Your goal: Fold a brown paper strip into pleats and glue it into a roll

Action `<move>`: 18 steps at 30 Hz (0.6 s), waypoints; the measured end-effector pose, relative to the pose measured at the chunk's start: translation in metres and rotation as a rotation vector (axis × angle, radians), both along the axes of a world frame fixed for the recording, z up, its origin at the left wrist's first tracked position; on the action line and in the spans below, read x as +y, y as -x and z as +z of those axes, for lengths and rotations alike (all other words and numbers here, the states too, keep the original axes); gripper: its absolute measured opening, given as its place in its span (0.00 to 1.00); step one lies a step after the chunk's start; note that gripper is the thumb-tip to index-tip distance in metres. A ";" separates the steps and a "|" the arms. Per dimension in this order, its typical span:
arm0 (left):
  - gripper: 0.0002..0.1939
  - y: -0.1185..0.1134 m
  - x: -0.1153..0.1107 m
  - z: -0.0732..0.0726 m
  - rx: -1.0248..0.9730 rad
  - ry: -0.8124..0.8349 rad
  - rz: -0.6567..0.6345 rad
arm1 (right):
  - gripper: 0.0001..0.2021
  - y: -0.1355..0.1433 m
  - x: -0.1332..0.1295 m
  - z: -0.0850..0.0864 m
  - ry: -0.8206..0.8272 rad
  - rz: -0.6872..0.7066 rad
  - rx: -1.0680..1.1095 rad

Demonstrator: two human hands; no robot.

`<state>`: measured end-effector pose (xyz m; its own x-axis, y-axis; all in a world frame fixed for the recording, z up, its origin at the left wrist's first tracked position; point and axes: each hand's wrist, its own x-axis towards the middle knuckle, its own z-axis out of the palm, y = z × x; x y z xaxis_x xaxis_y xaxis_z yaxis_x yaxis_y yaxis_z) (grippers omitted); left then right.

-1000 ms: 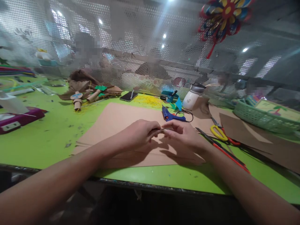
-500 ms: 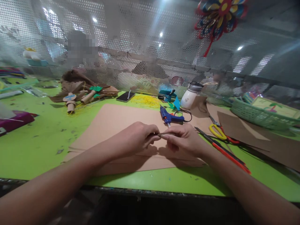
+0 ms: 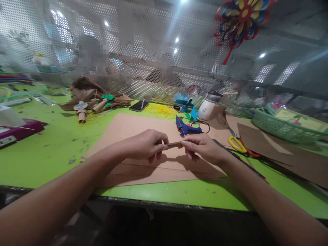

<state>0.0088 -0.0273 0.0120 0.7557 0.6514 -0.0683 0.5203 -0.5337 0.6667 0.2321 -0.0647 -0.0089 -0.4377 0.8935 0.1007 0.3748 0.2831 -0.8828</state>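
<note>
Between my two hands stretches a narrow strip of brown paper (image 3: 175, 145), held just above a stack of brown paper sheets (image 3: 133, 128). My left hand (image 3: 148, 145) pinches its left end between thumb and fingers. The right end is pinched by my right hand (image 3: 202, 147), whose fingers hide part of the strip. Just beyond my right hand lies a blue glue gun (image 3: 183, 127) with its nozzle pointing away. Scissors with yellow and red handles (image 3: 237, 144) lie to the right, and a long dark tool (image 3: 248, 164) is partly hidden by my right forearm.
Brown paper pieces and rolled tubes (image 3: 82, 111) lie back left, near a phone (image 3: 139, 105) and yellow shreds (image 3: 161, 110). A white bottle (image 3: 209, 104) stands at the back; a green basket (image 3: 287, 128) sits right. A purple power strip (image 3: 28, 130) is at left.
My hands have moved slightly apart, so more of the paper strip shows between them. My left hand has shifted left. The view has tilted a little.
</note>
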 end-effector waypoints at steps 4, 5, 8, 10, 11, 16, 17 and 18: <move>0.16 0.001 0.003 0.000 0.016 -0.016 0.062 | 0.15 -0.002 0.002 -0.002 0.052 -0.039 0.061; 0.17 0.001 0.004 0.000 0.023 -0.034 0.079 | 0.15 -0.003 0.003 -0.002 0.057 -0.049 0.074; 0.20 0.002 0.006 0.000 0.042 -0.079 0.101 | 0.15 -0.006 0.007 -0.006 0.067 -0.101 0.126; 0.20 0.003 0.008 -0.001 0.040 -0.095 0.095 | 0.16 -0.007 0.010 -0.009 0.076 -0.137 0.170; 0.20 0.003 0.008 -0.001 0.036 -0.102 0.091 | 0.16 -0.008 0.011 -0.011 0.077 -0.148 0.189; 0.20 0.003 0.010 0.000 -0.012 -0.110 0.040 | 0.16 -0.007 0.013 -0.013 0.055 -0.141 0.238; 0.19 0.003 0.010 0.001 -0.036 -0.094 0.017 | 0.15 -0.007 0.012 -0.012 0.052 -0.129 0.225; 0.19 0.003 0.009 0.003 -0.066 -0.061 -0.013 | 0.15 -0.006 0.011 -0.011 0.049 -0.115 0.204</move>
<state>0.0055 -0.0182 0.0147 0.7659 0.6426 0.0210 0.4689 -0.5807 0.6655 0.2384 -0.0537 -0.0196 -0.3076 0.9424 0.1318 0.2143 0.2035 -0.9553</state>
